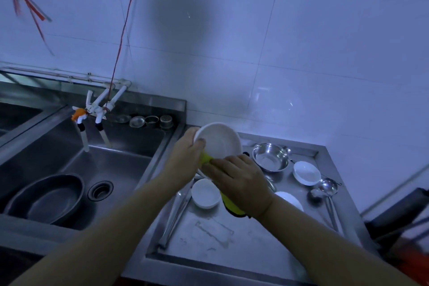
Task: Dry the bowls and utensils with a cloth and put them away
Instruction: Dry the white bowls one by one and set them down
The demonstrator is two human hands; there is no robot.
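Note:
My left hand (185,155) grips the rim of a white bowl (220,140), held tilted above the steel drainboard (220,239). My right hand (239,181) holds a yellow cloth (232,206) against the bowl's lower edge; part of the cloth hangs below my wrist. On the drainboard lie a small white bowl (206,195), a steel bowl (270,157), a white dish (306,173), a white plate (291,199) partly hidden by my arm, two steel ladles (325,189) and long steel tongs (176,213).
A deep steel sink (111,165) on the left holds a large dark basin (46,197) and a drain (100,190). Two taps (90,121) hang over it. Small strainers (151,121) sit on the sink's back ledge. A white tiled wall stands behind.

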